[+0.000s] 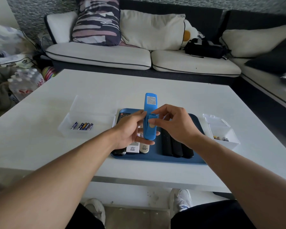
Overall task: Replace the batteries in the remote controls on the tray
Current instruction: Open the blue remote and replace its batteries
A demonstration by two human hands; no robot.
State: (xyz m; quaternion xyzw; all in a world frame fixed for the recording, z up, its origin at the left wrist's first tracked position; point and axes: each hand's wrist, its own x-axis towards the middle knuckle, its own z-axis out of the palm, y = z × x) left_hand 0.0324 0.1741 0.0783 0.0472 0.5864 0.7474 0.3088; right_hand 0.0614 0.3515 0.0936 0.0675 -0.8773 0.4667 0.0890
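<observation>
A blue remote (pixel 150 104) is held back side up above the blue tray (pixel 157 160). My left hand (pixel 130 131) grips its lower half from the left, thumb on its edge. My right hand (pixel 175 124) pinches the battery cover area near the remote's middle with thumb and forefinger. On the tray lie white remotes (pixel 135 148) on the left and several black remotes (pixel 177 146) on the right. A clear box (pixel 82 128) left of the tray holds several blue batteries (pixel 82 126). Another clear box (pixel 224 138) to the right holds a few batteries (pixel 220 138).
The tray sits on a white low table (pixel 172 93). A sofa with cushions (pixel 97 55) stands behind it, with a black bag (pixel 205 48) on the seat. A pack of water bottles (pixel 25 83) is on the floor at the left. My shoes (pixel 182 199) show under the table.
</observation>
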